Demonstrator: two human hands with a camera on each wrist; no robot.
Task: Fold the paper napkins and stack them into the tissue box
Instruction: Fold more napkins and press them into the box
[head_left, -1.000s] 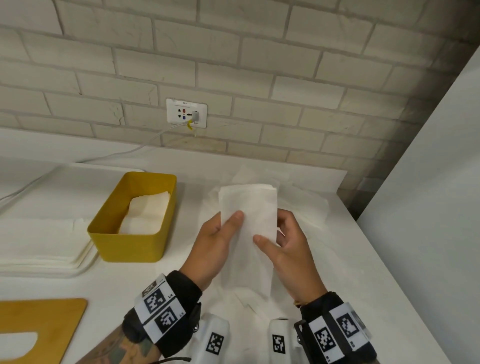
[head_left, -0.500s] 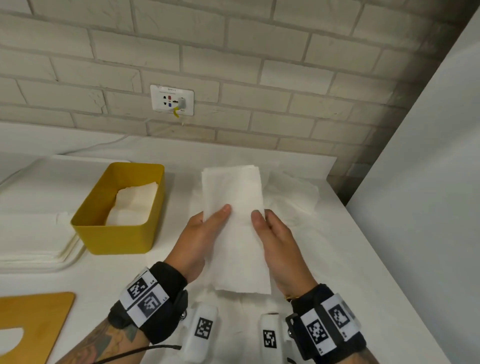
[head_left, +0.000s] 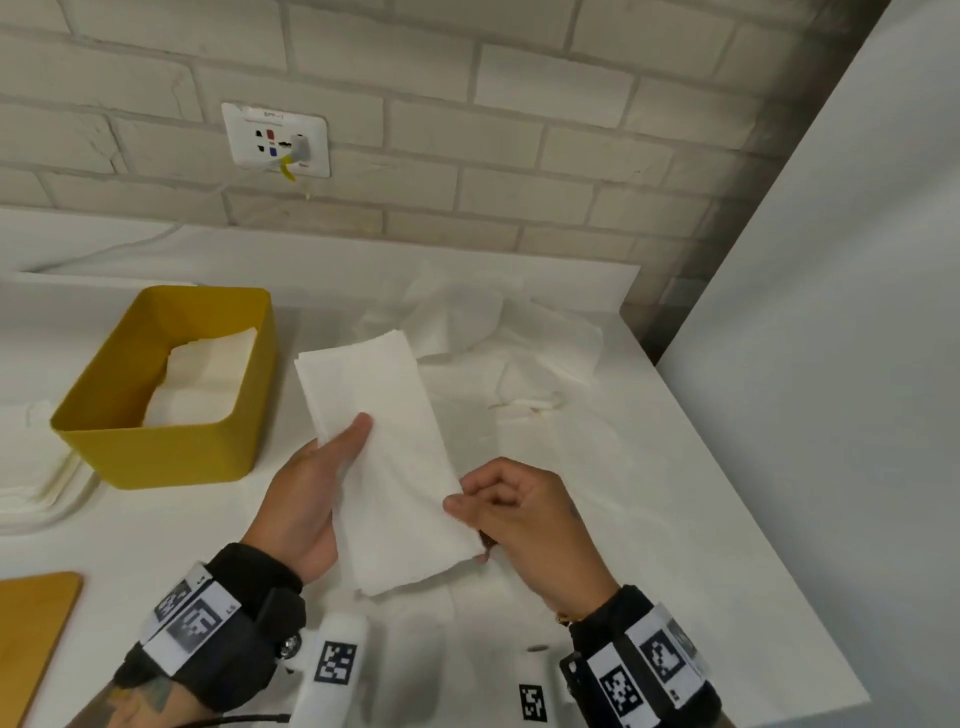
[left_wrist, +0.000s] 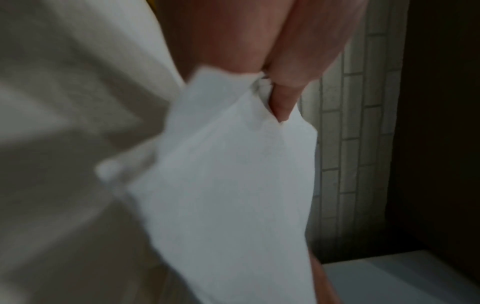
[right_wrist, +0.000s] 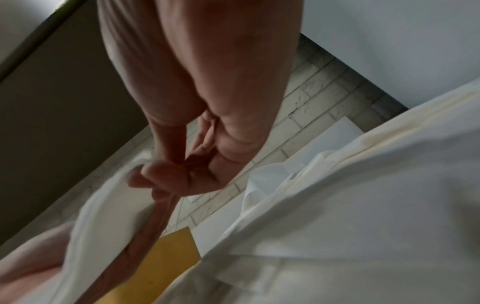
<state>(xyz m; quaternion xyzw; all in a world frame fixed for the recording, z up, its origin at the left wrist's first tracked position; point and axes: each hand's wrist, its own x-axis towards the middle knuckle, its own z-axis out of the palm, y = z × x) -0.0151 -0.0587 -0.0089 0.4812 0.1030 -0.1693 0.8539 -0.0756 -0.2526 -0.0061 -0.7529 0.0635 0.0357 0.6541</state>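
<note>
Two hands (head_left: 306, 499) (head_left: 524, 514), folded napkin (head_left: 389, 467) held

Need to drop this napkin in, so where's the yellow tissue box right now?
In the head view the yellow tissue box stands on the white table, left of the folded napkin that the left hand holds, with the wall socket behind it.

A white paper napkin (head_left: 387, 457), folded into a long narrow strip, is held above the table, tilted with its far end toward the left. Just to its left, an open yellow tissue box (head_left: 171, 452) is seen upright, with folded white napkins (head_left: 202, 379) laid flat inside.
</note>
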